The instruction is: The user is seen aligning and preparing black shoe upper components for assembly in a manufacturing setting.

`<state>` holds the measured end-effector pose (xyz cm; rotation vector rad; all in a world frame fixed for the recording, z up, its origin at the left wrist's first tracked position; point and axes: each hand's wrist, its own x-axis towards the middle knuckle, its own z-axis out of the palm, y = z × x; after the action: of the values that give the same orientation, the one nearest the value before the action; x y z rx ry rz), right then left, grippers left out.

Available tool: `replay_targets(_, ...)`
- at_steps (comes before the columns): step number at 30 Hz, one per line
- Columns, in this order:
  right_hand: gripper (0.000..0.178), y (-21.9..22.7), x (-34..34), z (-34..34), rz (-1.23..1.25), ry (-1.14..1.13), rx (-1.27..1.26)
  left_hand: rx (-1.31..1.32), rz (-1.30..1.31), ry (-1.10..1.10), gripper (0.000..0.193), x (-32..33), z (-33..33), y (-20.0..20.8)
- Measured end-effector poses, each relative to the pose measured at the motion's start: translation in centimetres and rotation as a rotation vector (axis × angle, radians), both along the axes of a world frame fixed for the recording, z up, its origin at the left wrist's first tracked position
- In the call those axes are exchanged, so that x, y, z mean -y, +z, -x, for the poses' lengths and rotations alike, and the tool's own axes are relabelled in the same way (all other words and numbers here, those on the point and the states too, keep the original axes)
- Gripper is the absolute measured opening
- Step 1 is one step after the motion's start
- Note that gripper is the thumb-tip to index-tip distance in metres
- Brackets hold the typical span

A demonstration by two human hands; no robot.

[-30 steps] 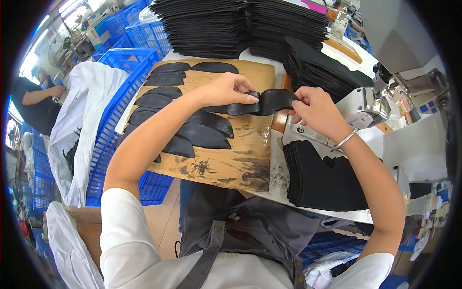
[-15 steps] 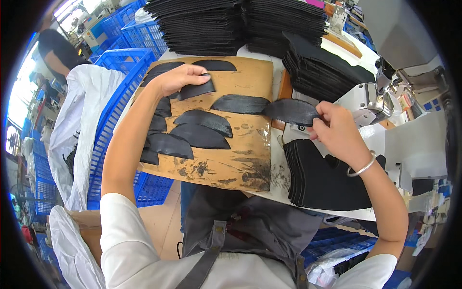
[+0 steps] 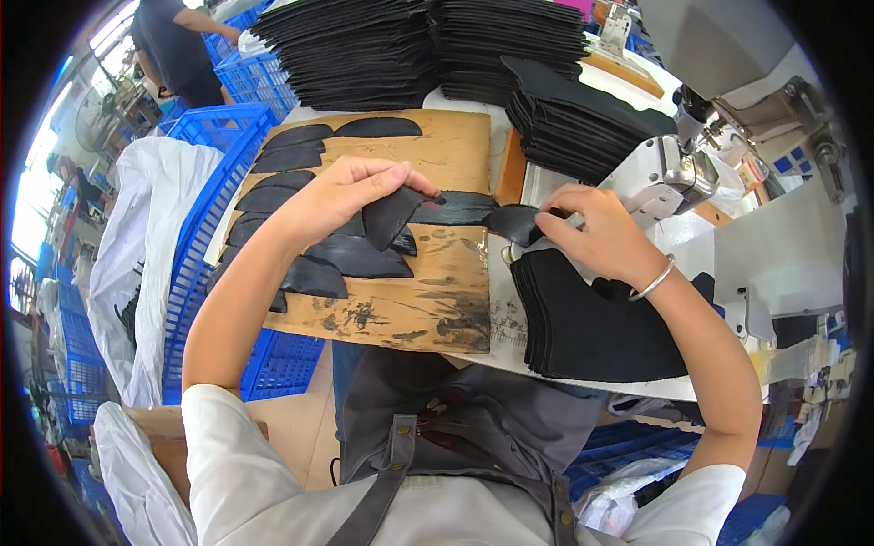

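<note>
Over a stained tan cardboard sheet (image 3: 401,329), my left hand (image 3: 357,193) pinches a black curved piece (image 3: 391,218) that hangs from its fingers. Several similar half-moon pieces, with a leather-like look, lie on the sheet, some overlapping. One grey-black piece (image 3: 452,208) lies flat near the sheet's right edge, partly behind the held one. My right hand (image 3: 596,229), with a bangle on the wrist, grips another black half-moon piece (image 3: 512,224) by its right end. That piece's left tip meets the flat one at the sheet's edge.
Tall stacks of black cut pieces (image 3: 350,56) stand at the back. A lower stack (image 3: 592,318) lies below my right hand, beside a sewing machine head (image 3: 674,177). To the left are a blue crate (image 3: 196,250) and a white sack (image 3: 150,255). Another person (image 3: 177,55) stands far left.
My left hand has moved right and down, and its piece now hangs more steeply. My right hand has come left with its piece. The person behind shows farther right, bending an arm to a crate.
</note>
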<state>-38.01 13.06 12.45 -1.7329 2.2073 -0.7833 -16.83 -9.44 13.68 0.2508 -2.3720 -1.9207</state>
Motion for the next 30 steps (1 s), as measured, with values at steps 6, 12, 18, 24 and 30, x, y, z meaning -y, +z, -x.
replay_targets(6, 0.032, 2.3, 0.1, -1.2, -0.22, -0.077, -0.019, -0.029, 0.0, -0.004, 0.029, -2.4, -0.9, 1.6)
replay_targets(12, 0.016, 3.7, -2.2, -3.8, 0.521, 0.026, -0.255, -0.262, -0.049, -0.131, 0.059, -7.0, 0.4, 3.5)
replay_targets(18, 0.029, 5.7, -8.6, -4.8, 0.175, -0.042, 0.623, -0.498, 0.031, -0.21, 0.084, -10.8, 2.5, 3.7)
replay_targets(24, 0.062, 3.2, -12.3, -7.1, 0.293, 0.085, 0.768, -0.506, -0.493, -0.39, 0.079, -16.0, 5.5, 5.5)
replay_targets(30, 0.058, 5.8, -14.0, -4.3, 0.747, -0.061, -0.456, 0.043, -0.664, -0.395, 0.078, -17.8, 7.1, 5.4)
